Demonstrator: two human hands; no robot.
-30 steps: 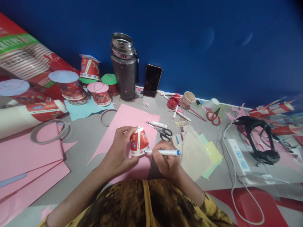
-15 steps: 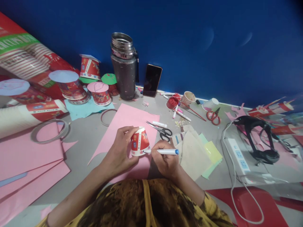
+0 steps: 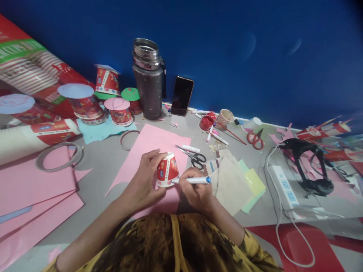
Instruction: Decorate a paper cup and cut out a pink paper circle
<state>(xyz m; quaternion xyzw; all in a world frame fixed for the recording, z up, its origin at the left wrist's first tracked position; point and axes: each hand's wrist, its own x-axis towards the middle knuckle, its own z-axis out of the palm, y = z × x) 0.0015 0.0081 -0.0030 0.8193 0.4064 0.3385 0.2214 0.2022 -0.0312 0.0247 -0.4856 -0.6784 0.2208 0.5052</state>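
Observation:
A red and white paper cup point(image 3: 168, 170) stands upside down on a pink sheet of paper point(image 3: 133, 160). My left hand point(image 3: 146, 175) is closed round the cup's left side, with fingers at its top and the thumb low down. A white marker with a blue end point(image 3: 198, 180) is gripped in my right hand point(image 3: 197, 190). The marker's tip meets the lower right part of the cup, near the rim. Just beyond my right hand lie black-handled scissors point(image 3: 197, 160) and a white marker cap point(image 3: 191, 149).
Behind are several paper-topped cups point(image 3: 117, 111), a steel flask point(image 3: 150, 88) and a phone point(image 3: 182, 96). Tape rolls point(image 3: 58, 166) and pink sheets point(image 3: 36, 185) lie left. At right are a cloth point(image 3: 231, 185), red scissors point(image 3: 255, 139), a power strip point(image 3: 286, 190) and a black strap frame point(image 3: 307, 166).
The marker's blue end has swung slightly left and up with my right hand. The left hand and the cup stay nearly where they were.

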